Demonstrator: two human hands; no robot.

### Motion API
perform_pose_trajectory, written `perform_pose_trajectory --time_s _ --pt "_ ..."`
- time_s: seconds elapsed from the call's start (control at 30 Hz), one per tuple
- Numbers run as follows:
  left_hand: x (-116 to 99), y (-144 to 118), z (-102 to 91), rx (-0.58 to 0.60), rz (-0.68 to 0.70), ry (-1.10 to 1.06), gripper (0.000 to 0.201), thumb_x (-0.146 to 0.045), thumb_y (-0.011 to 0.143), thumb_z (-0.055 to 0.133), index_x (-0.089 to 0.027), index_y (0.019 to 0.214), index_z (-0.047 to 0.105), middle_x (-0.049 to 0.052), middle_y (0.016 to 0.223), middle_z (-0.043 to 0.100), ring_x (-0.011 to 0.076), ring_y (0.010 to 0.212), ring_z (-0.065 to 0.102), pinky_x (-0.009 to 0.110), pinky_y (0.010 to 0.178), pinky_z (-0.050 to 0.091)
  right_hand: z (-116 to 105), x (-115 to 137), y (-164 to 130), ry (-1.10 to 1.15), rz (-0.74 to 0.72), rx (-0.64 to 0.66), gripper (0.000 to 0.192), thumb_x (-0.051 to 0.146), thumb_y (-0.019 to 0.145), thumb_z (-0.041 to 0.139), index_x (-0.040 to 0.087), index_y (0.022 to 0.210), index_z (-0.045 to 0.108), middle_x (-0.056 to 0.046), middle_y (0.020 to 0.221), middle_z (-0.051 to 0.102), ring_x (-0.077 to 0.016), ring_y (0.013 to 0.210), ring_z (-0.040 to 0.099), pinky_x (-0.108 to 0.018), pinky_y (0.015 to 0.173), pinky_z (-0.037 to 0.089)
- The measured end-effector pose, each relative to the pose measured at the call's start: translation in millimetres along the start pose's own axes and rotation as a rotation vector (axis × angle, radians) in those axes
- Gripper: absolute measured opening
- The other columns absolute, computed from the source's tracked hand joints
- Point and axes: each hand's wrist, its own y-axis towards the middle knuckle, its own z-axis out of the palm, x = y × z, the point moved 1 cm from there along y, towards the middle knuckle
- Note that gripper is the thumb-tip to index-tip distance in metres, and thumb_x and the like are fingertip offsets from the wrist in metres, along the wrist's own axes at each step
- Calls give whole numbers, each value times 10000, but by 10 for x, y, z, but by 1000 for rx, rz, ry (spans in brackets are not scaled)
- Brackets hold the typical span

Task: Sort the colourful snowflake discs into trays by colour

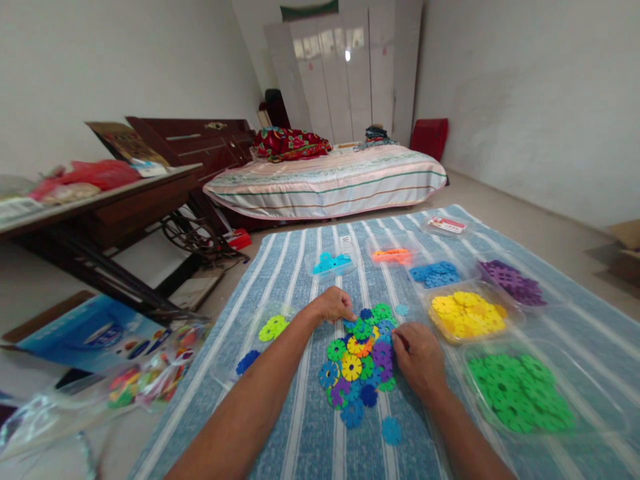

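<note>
Two bare forearms come in from the bottom edge, with no sleeves showing anywhere along them. The left hand [331, 305] and the right hand [419, 360] wear no gloves, and no rings, watch or bands can be seen on fingers [350, 313] or wrists. The nails are short and plain. No more of the body shows.

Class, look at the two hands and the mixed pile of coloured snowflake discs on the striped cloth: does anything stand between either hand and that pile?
Nothing visible does. The left hand rests at the upper left edge of the mixed pile, and the right hand touches its right side. The yellow tray and green tray lie to the right.
</note>
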Motion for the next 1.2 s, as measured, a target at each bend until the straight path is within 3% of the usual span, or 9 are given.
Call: perform_pose_trajectory --time_s 0.17,0.3,0.33,0.4,0.5,0.67,0.8,0.97,1.2 --pt "-305 29 -39 -49 3 -77 271 -309 566 742 -135 601 539 -70 400 459 60 382 440 177 402 382 14 -15 3 -10 -15 3 204 246 834 441 195 743 616 -41 765 618 -171 787 534 -296 749 389" --pt "-800 75 17 -130 186 -382 281 -367 728 656 -124 853 593 12 664 626 66 540 575 191 541 486 15 -21 -1 -10 -24 -11 208 249 835 440 196 750 622 -39 769 622 -167 783 536 -290 741 389" --pt "-897 88 33 -151 230 -382 276 -356 774 609 -123 921 592 39 744 652 74 592 604 195 570 498 14 -21 -1 -7 -22 -10 211 250 836 438 196 750 623 -40 771 622 -167 782 535 -290 739 389" --pt "-1001 114 62 -190 253 -171 260 -318 820 544 -123 985 596 65 825 671 94 660 633 196 592 500 12 -18 -1 -4 -16 -11 216 254 838 433 196 752 622 -43 776 622 -168 782 533 -290 740 389" --pt "-925 142 92 -213 194 219 169 -232 733 610 -118 848 657 58 770 676 148 713 642 226 629 491 10 -10 2 -3 -5 -14 221 253 842 427 196 746 617 -46 774 619 -170 787 531 -289 740 387" --pt "-574 128 160 -141 137 414 106 -174 514 720 -146 600 663 37 706 671 210 779 626 265 702 470 7 2 8 -3 -5 2 210 242 838 434 193 745 616 -41 759 615 -170 787 534 -289 745 385" --pt "-429 140 222 -95 132 426 136 -201 498 744 -141 544 630 2 586 615 167 654 592 235 601 439 5 -4 6 3 -5 5 210 244 839 433 193 750 617 -41 767 617 -171 787 533 -294 750 386" --pt "-335 194 230 -135 106 334 144 -202 539 731 -125 588 620 -28 537 561 120 583 547 191 509 390 13 -18 -2 -8 -5 10 221 257 838 432 191 746 621 -45 769 620 -172 781 530 -297 742 383" --pt "-158 45 74 -178 77 180 29 -146 611 615 -120 621 608 -53 479 517 91 497 524 175 487 389 4 -32 -9 -24 1 26 222 261 836 438 185 743 625 -40 773 625 -166 783 525 -286 749 374"
